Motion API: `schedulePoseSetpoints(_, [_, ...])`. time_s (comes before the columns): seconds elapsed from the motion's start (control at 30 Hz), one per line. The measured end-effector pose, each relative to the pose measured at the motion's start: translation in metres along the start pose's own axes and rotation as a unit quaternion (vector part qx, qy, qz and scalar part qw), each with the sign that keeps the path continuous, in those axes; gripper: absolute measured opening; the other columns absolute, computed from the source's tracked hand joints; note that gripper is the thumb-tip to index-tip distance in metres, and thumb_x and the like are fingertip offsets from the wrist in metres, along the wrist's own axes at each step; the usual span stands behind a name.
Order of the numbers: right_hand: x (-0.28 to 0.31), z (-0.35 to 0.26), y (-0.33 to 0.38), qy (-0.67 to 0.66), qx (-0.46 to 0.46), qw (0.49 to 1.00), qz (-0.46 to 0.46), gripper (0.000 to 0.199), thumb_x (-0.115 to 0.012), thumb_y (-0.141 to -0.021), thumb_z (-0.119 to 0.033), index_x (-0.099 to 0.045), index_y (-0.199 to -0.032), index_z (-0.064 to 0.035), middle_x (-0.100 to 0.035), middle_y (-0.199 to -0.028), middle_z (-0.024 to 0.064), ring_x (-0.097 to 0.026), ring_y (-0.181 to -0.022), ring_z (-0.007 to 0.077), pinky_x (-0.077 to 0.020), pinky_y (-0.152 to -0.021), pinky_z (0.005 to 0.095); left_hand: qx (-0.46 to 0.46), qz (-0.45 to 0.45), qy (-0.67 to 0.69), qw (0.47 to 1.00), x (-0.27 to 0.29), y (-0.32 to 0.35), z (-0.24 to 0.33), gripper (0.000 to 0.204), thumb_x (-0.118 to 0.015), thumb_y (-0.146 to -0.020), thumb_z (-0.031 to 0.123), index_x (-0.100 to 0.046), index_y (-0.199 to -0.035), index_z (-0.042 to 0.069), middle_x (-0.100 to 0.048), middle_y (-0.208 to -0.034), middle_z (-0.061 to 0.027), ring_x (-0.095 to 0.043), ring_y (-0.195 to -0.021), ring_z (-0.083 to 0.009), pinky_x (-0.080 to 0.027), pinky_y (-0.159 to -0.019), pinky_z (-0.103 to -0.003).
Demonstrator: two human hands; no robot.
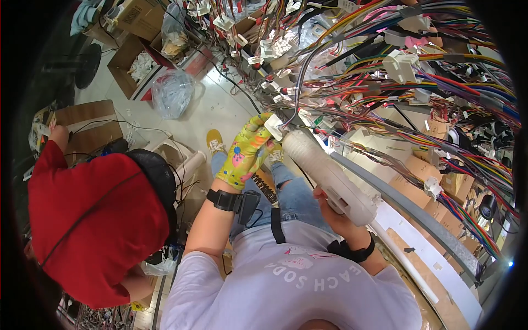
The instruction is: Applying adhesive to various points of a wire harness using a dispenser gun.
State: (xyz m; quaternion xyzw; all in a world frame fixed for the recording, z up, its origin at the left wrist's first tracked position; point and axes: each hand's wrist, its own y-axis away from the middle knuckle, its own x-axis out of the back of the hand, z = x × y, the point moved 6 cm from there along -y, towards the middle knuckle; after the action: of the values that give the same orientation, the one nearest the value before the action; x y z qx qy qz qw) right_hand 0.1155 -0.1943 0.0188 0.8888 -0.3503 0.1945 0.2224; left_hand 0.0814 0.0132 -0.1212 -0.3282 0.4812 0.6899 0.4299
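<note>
My left hand (246, 154), in a yellow patterned glove, pinches a white plastic connector (274, 127) with wires running up from it. My right hand (336, 215) is bare and wraps round the lower part of a long whitish tool (324, 173), which looks like a hot-air gun. Its ribbed front end lies just right of the connector; I cannot tell whether they touch. The tool's body hides part of my right hand's fingers.
Bundles of coloured wires (379, 82) with white connectors crowd the upper right. A grey metal bar (407, 206) slants along the right. At my left bends a person in a red top (104, 225). Open cardboard boxes (124, 66) and a clear plastic bag (173, 92) are on the floor.
</note>
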Motion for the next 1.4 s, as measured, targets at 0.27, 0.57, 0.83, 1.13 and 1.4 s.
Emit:
schedulePoseSetpoints(0.27, [-0.002, -0.001, 0.0, -0.021, -0.016, 1.0, -0.013, 0.024, -0.054, -0.082, 0.011, -0.058, -0.102, -0.0024, -0.06, -0.089, 0.0055, -0.06, -0.084, 0.0161, -0.0496, -0.076, 0.0287, -0.008, 0.019, 0.0, 1.0, -0.007, 0.003, -0.001, 0.037, -0.066, -0.088, 0.008, -0.056, -0.124, 0.007, -0.061, -0.113, -0.0037, -0.059, -0.097, -0.0121, -0.048, -0.077, -0.023])
schedulePoseSetpoints(0.57, [0.001, -0.004, -0.001, -0.074, -0.025, 0.997, -0.014, 0.022, -0.055, -0.081, 0.011, -0.06, -0.098, -0.0021, -0.061, -0.088, 0.0059, -0.06, -0.085, 0.0158, -0.0494, -0.076, 0.0283, 0.001, 0.021, 0.008, 1.0, -0.007, 0.003, -0.003, 0.034, -0.064, -0.09, 0.007, -0.057, -0.123, 0.007, -0.061, -0.114, -0.0042, -0.059, -0.098, -0.0122, -0.048, -0.077, -0.023])
schedulePoseSetpoints(0.83, [0.005, -0.01, 0.002, -0.034, -0.023, 0.999, -0.002, 0.021, -0.056, -0.08, 0.01, -0.061, -0.096, -0.0026, -0.063, -0.085, 0.0069, -0.062, -0.081, 0.0163, -0.0504, -0.074, 0.0278, 0.001, -0.007, 0.022, 1.0, -0.002, 0.003, -0.005, 0.039, -0.063, -0.09, 0.009, -0.053, -0.128, 0.009, -0.059, -0.118, -0.0047, -0.056, -0.109, -0.0188, -0.045, -0.094, -0.032])
schedulePoseSetpoints(1.13, [0.006, 0.002, 0.006, -0.027, -0.009, 1.0, 0.002, 0.021, -0.065, -0.078, 0.001, -0.066, -0.098, -0.0036, -0.065, -0.088, 0.0117, -0.066, -0.079, 0.0262, -0.0526, -0.069, 0.0329, -0.043, 0.028, -0.168, 0.984, -0.005, 0.006, 0.003, 0.037, -0.063, -0.091, 0.011, -0.054, -0.127, 0.011, -0.059, -0.114, -0.0027, -0.056, -0.105, -0.0161, -0.045, -0.09, -0.029])
schedulePoseSetpoints(1.4, [0.005, -0.001, 0.004, -0.025, -0.014, 1.0, 0.007, 0.021, -0.067, -0.077, -0.001, -0.066, -0.098, -0.0037, -0.065, -0.088, 0.0124, -0.066, -0.078, 0.0272, -0.0522, -0.068, 0.0331, -0.011, 0.008, 0.0, 1.0, -0.001, 0.001, -0.004, 0.04, -0.064, -0.09, 0.01, -0.052, -0.128, 0.008, -0.058, -0.118, -0.0058, -0.056, -0.11, -0.02, -0.044, -0.1, -0.034])
